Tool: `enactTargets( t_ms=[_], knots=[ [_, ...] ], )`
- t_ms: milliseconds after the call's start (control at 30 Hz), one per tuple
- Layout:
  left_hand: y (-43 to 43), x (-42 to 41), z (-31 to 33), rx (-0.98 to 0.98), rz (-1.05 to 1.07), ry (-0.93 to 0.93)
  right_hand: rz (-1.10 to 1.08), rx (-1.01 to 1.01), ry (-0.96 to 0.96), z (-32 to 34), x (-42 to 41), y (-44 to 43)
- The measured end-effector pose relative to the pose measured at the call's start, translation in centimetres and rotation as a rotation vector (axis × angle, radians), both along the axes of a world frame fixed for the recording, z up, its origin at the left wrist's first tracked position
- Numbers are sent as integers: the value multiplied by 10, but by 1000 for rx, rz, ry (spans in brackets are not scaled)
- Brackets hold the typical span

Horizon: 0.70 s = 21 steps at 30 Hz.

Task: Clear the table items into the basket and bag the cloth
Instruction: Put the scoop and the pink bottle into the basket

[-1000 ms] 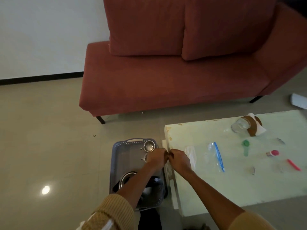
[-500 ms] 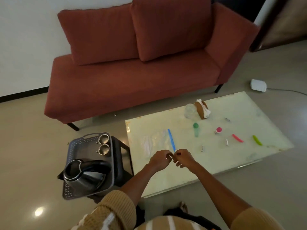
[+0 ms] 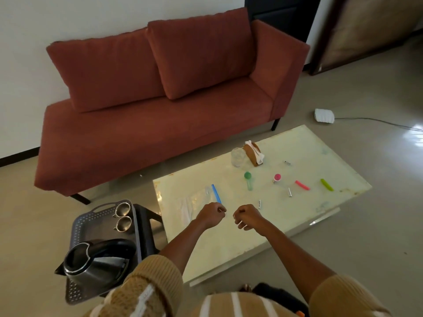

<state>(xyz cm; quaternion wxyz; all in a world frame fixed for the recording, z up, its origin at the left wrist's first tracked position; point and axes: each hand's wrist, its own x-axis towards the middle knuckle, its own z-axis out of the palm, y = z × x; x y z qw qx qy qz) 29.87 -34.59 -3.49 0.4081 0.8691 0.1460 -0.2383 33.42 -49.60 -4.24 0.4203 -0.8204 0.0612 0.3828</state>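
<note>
My left hand (image 3: 211, 215) and my right hand (image 3: 246, 216) hover a little apart over the near edge of the pale glass table (image 3: 229, 239). Each is closed, pinching a tiny pale stick piece. Just beyond my left hand lies a clear zip bag (image 3: 201, 197) with a blue seal strip, with something white and flat at its left side. The grey perforated basket (image 3: 91, 217) stands left of the table and holds two steel cups (image 3: 122, 215) and a steel kettle (image 3: 96, 264).
On the table are a glass (image 3: 238, 156), a brown napkin holder (image 3: 253, 153), a green spoon (image 3: 248, 180), a pink-capped piece (image 3: 277, 178), a red stick (image 3: 302, 185), a green stick (image 3: 326, 184) and small metal bits. A red sofa (image 3: 160, 124) stands behind.
The view has swung from the basket to the table. My hands, pressed together at the fingertips before, have pulled apart, each with a small stick piece.
</note>
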Motion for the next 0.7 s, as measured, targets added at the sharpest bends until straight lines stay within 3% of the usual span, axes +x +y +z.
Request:
enactTargets(
  t_ms=[267, 700],
  knots=[
    [-22, 12, -18, -45, 8, 95, 56, -65, 41, -16, 19, -38],
    [-133, 121, -70, -52, 147, 299, 155, -134, 135, -84, 171, -176]
  ],
)
